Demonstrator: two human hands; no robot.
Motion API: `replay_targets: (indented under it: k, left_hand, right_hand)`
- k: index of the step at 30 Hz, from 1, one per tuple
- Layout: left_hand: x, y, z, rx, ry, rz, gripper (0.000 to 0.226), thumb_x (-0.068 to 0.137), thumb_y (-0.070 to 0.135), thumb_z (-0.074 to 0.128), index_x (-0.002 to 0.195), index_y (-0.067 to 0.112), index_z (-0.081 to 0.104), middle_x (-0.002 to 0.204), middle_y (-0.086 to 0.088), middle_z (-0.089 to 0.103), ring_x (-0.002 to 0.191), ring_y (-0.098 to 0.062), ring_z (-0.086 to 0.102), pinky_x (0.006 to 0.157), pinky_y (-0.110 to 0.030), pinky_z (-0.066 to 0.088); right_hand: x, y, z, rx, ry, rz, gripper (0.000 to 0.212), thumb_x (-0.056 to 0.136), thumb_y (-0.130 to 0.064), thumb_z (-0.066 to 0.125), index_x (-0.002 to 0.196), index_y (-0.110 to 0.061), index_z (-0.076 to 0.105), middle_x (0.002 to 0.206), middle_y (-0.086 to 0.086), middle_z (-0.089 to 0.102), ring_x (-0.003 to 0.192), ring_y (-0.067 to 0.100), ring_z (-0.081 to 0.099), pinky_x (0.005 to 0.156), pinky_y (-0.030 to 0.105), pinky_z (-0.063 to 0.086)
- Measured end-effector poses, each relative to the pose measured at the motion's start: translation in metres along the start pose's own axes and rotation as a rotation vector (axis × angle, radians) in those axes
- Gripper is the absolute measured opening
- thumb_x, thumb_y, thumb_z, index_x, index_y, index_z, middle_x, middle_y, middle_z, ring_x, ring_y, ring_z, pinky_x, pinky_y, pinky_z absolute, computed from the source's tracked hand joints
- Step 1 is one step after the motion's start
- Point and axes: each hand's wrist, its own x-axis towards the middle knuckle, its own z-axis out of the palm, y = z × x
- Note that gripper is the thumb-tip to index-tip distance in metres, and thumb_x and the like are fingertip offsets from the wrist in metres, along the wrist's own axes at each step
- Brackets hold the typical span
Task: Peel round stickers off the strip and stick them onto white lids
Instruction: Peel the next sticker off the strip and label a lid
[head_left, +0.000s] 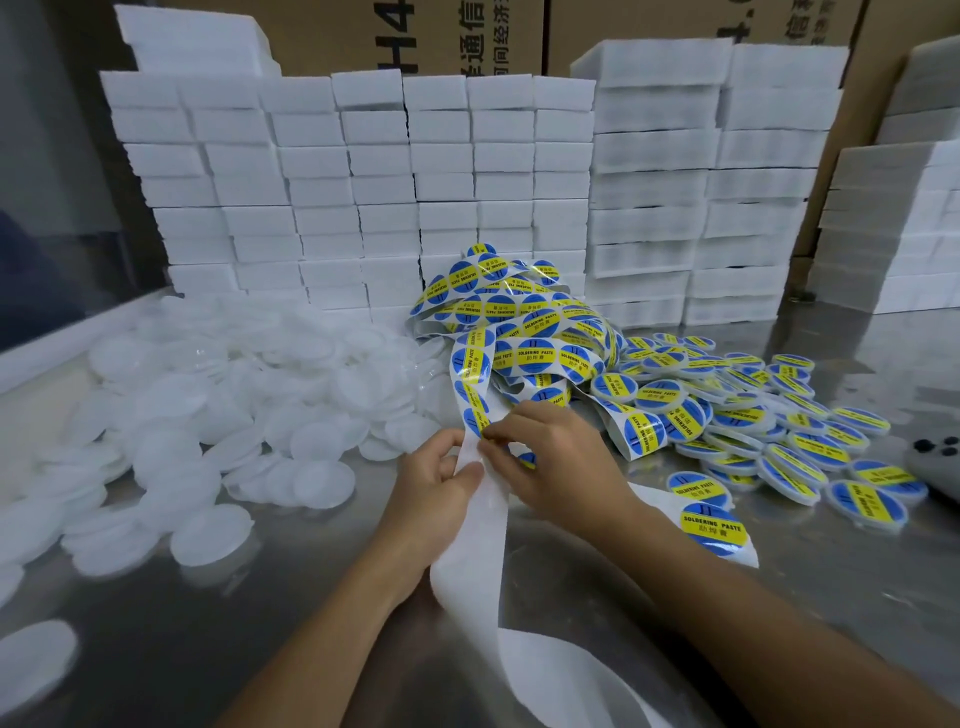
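A long white backing strip (470, 540) runs from a tangled heap of blue-and-yellow round stickers (524, 332) down toward me. My left hand (436, 499) grips the bare part of the strip between thumb and fingers. My right hand (556, 457) pinches the edge of a round sticker (525, 458) on the strip, just right of my left thumb; most of that sticker is hidden under the fingers. A heap of plain white lids (218, 415) lies to the left. Lids with stickers on them (769, 415) are piled at the right.
Stacks of white foam blocks (395, 197) form a wall behind the heaps, with cardboard boxes (467, 36) beyond. The steel tabletop (291, 623) shows in front. A grey device (940, 462) sits at the right edge. One stickered lid (714, 527) lies near my right forearm.
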Motion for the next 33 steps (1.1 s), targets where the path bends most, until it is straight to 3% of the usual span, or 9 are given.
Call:
replay_targets:
  k: [7, 13, 17, 20, 22, 24, 27, 30, 33]
  left_hand:
    - [0.001, -0.003, 0.000, 0.048, -0.001, 0.006, 0.032, 0.094, 0.002, 0.052, 0.094, 0.031, 0.067, 0.080, 0.005, 0.075, 0.070, -0.010, 0.070, 0.063, -0.024, 0.050]
    - [0.001, -0.002, 0.001, 0.094, 0.033, -0.006, 0.027, 0.094, 0.008, 0.055, 0.089, 0.033, 0.064, 0.075, 0.009, 0.073, 0.064, -0.010, 0.067, 0.060, -0.027, 0.049]
    - [0.002, -0.006, 0.000, 0.108, 0.047, -0.005, 0.023, 0.092, 0.010, 0.056, 0.091, 0.030, 0.065, 0.075, 0.006, 0.074, 0.066, -0.014, 0.066, 0.062, -0.029, 0.049]
    - [0.001, -0.006, -0.001, 0.219, 0.132, 0.063, 0.007, 0.092, 0.024, 0.060, 0.090, 0.029, 0.065, 0.066, 0.016, 0.069, 0.059, -0.002, 0.061, 0.056, -0.016, 0.044]
    - [0.000, -0.003, -0.006, 0.438, 0.282, 0.164, 0.019, 0.092, 0.040, 0.056, 0.082, 0.027, 0.064, 0.064, 0.015, 0.064, 0.062, -0.004, 0.060, 0.057, -0.016, 0.041]
    - [-0.001, 0.000, -0.016, 0.828, 0.493, 0.253, 0.024, 0.093, 0.043, 0.051, 0.085, 0.024, 0.063, 0.080, 0.008, 0.066, 0.082, -0.018, 0.062, 0.075, -0.031, 0.038]
    - [0.000, 0.003, -0.036, 1.331, 0.561, 0.026, 0.033, 0.088, 0.044, 0.050, 0.113, 0.024, 0.058, 0.119, -0.003, 0.054, 0.112, -0.026, 0.047, 0.092, -0.046, 0.030]
    - [0.000, 0.006, -0.049, 1.383, 0.408, -0.250, 0.037, 0.085, 0.037, 0.051, 0.119, 0.024, 0.050, 0.129, -0.006, 0.042, 0.122, -0.030, 0.039, 0.096, -0.049, 0.033]
    - [-0.002, 0.006, -0.051, 1.327, 0.382, -0.257, 0.031, 0.084, 0.029, 0.055, 0.113, 0.021, 0.052, 0.122, -0.006, 0.045, 0.117, -0.030, 0.042, 0.093, -0.044, 0.037]
  right_hand:
    - [0.001, 0.001, 0.000, -0.034, 0.018, -0.014, 0.010, 0.089, -0.014, 0.067, 0.087, -0.007, 0.074, 0.076, 0.005, 0.066, 0.071, 0.025, 0.061, 0.063, 0.044, 0.050]
    - [0.003, 0.012, -0.005, 0.411, 0.097, 0.565, 0.011, 0.089, -0.017, 0.068, 0.081, -0.016, 0.076, 0.068, -0.009, 0.069, 0.066, 0.002, 0.062, 0.062, 0.015, 0.051]
    - [0.006, 0.023, -0.016, 0.816, 0.169, 0.971, 0.017, 0.087, -0.015, 0.071, 0.070, -0.012, 0.072, 0.053, -0.005, 0.058, 0.046, 0.005, 0.050, 0.050, 0.021, 0.046]
    - [0.008, 0.027, -0.024, 1.054, 0.233, 1.165, 0.011, 0.086, -0.015, 0.073, 0.078, -0.008, 0.070, 0.061, 0.001, 0.061, 0.049, 0.010, 0.053, 0.051, 0.023, 0.047]
    - [0.008, 0.028, -0.027, 1.084, 0.261, 1.169, 0.010, 0.086, -0.016, 0.075, 0.087, -0.006, 0.072, 0.069, 0.004, 0.070, 0.057, 0.011, 0.062, 0.056, 0.023, 0.053]
    - [0.007, 0.029, -0.028, 1.087, 0.298, 1.141, 0.011, 0.086, -0.017, 0.075, 0.092, -0.008, 0.074, 0.077, 0.005, 0.075, 0.065, 0.011, 0.068, 0.060, 0.023, 0.056]
    - [0.007, 0.027, -0.027, 1.054, 0.334, 1.103, 0.010, 0.086, -0.017, 0.074, 0.093, -0.010, 0.074, 0.082, 0.006, 0.077, 0.071, 0.011, 0.071, 0.064, 0.022, 0.057]
    - [0.008, 0.026, -0.026, 0.997, 0.360, 1.064, 0.005, 0.086, -0.015, 0.074, 0.091, -0.013, 0.074, 0.083, 0.004, 0.077, 0.074, 0.011, 0.072, 0.068, 0.024, 0.056]
    - [0.008, 0.026, -0.025, 0.945, 0.364, 1.055, 0.004, 0.085, -0.013, 0.075, 0.088, -0.016, 0.075, 0.078, 0.000, 0.076, 0.071, 0.009, 0.071, 0.064, 0.022, 0.055]
